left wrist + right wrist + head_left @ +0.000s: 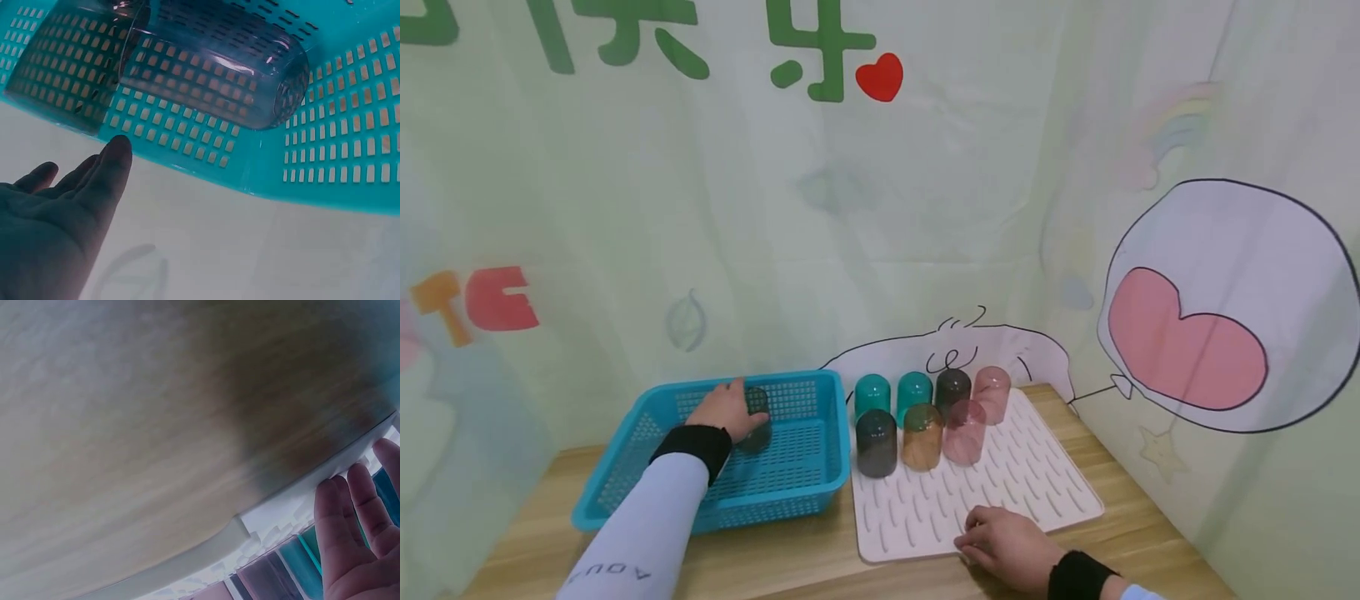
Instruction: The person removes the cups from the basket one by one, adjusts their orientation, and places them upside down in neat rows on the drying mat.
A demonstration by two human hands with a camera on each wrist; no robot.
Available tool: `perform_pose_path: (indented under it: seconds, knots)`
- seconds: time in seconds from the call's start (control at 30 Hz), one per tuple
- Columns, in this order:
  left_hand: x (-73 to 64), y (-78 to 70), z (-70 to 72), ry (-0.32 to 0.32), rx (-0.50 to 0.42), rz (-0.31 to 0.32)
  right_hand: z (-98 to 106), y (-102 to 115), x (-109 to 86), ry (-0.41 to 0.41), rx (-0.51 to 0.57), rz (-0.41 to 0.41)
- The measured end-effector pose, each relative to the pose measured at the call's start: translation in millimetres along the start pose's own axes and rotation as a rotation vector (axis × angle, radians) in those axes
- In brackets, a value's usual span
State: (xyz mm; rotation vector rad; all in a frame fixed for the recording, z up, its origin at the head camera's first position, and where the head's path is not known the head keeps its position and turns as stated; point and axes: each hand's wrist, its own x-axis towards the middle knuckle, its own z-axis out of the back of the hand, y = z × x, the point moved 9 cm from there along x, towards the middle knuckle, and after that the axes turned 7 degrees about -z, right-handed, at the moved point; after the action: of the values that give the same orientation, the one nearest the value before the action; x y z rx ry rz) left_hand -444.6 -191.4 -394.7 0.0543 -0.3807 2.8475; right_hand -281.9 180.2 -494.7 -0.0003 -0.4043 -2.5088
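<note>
My left hand point(726, 410) is inside the blue plastic basket point(842, 433), over a dark see-through cup point(757, 417) with the thumb across it. In the left wrist view the fingers point(103, 172) are extended beside the basket's slotted wall. Two cups lie there, a bluish clear one point(250, 87) on its side and a darker one point(62, 69) at the left. My right hand point(1011, 546) rests at the front edge of the white ridged mat point(1030, 467), fingers point(331, 506) loosely bent and holding nothing.
Several coloured cups stand upside down on the mat's back left part in two rows, among them a teal one point(872, 400), an amber one point(922, 437) and a pink one point(965, 433). A printed curtain point(737, 208) hangs behind the wooden table point(805, 550).
</note>
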Motion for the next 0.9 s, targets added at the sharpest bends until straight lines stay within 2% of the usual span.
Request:
perform_pose_path:
  seconds: [0.1, 0.27, 0.57, 0.7, 0.9]
  knots:
    - [3.9, 5.8, -6.9, 0.006, -0.008, 0.02, -0.8, 1.1, -0.1, -0.002, -0.001, 0.002]
    - [5.1, 2.3, -10.6, 0.011, -0.007, 0.034, -2.3, -1.6, 0.7, 0.009, -0.008, -0.008]
    - [6.0, 0.6, -9.2, -0.022, 0.009, 0.016, 0.0, 1.4, 3.3, -0.011, -0.024, -0.001]
    - [6.1, -0.3, -10.1, -0.026, -0.009, -0.01, 0.6, 1.9, 3.8, -0.025, -0.03, -0.001]
    - [0.4, -6.0, -11.1, -0.009, -0.053, -0.018, -2.5, -0.8, 2.9, -0.004, -0.025, -0.025]
